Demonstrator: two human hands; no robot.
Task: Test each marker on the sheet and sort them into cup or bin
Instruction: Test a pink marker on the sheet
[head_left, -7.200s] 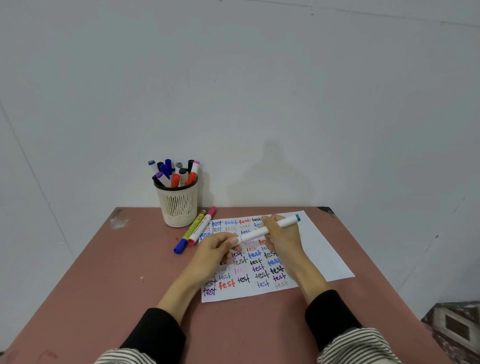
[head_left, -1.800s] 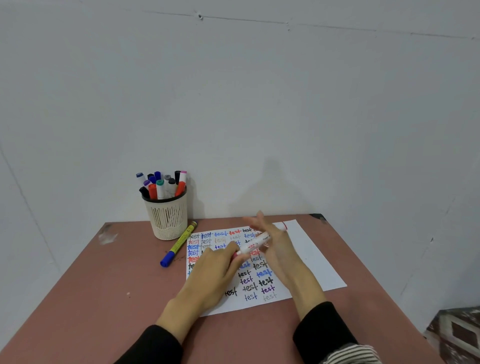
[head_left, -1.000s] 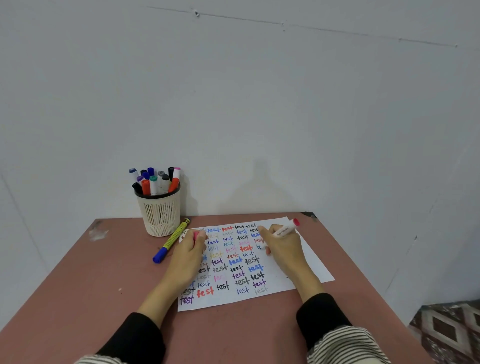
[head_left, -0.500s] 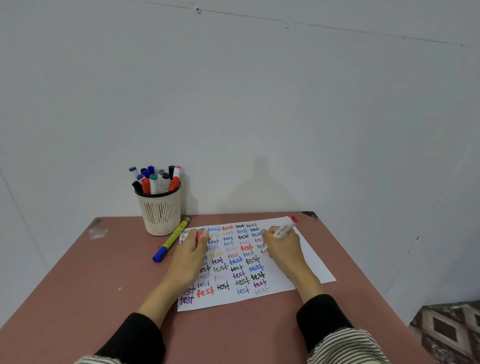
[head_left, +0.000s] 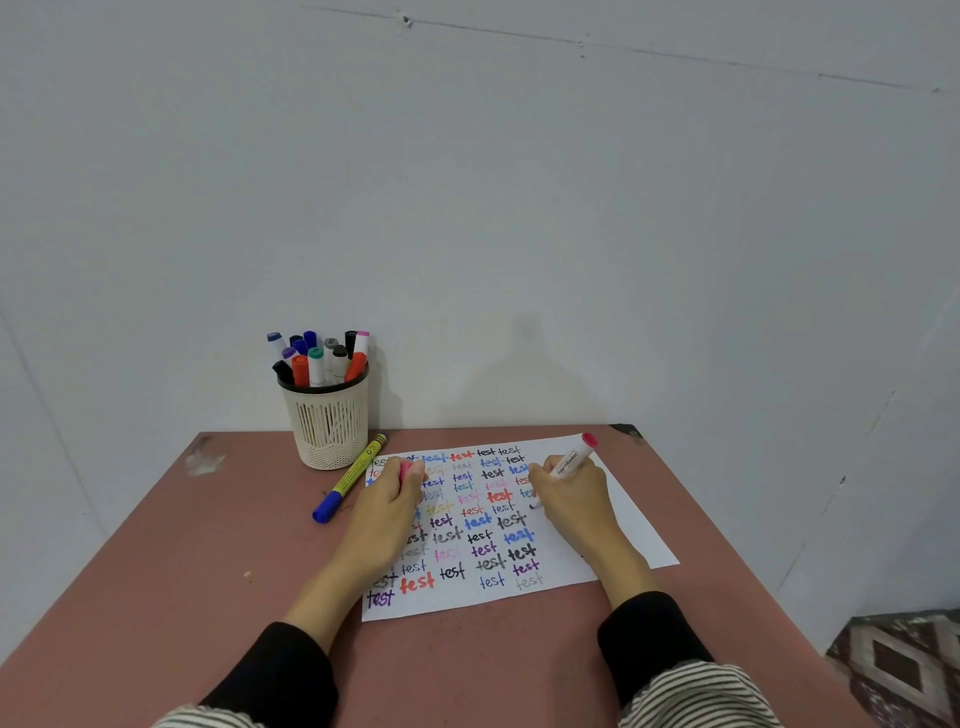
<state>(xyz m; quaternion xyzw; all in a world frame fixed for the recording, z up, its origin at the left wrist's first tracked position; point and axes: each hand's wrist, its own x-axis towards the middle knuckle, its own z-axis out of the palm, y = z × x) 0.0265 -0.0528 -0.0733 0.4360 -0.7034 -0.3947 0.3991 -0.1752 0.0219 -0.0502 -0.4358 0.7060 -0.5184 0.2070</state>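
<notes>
A white sheet (head_left: 623, 525) covered with coloured "test" words lies on the brown table. My right hand (head_left: 571, 501) grips a white marker with a pink end (head_left: 574, 460), its tip down on the sheet near the right column of words. My left hand (head_left: 387, 512) rests on the sheet's left part and holds the pink cap (head_left: 404, 472) between its fingers. A cream mesh cup (head_left: 328, 423) at the back left holds several markers. A yellow marker with a blue cap (head_left: 350, 478) lies on the table beside the cup.
The table (head_left: 171, 571) stands against a white wall; its right edge runs down past the sheet, with patterned floor (head_left: 904, 670) beyond. A pale scuff (head_left: 203, 460) marks the back left corner. No bin is in view.
The pink marker was uncapped, the cap staying in my left hand. My right hand brought the marker's tip down to the sheet and has shifted it slightly since half a second ago.
</notes>
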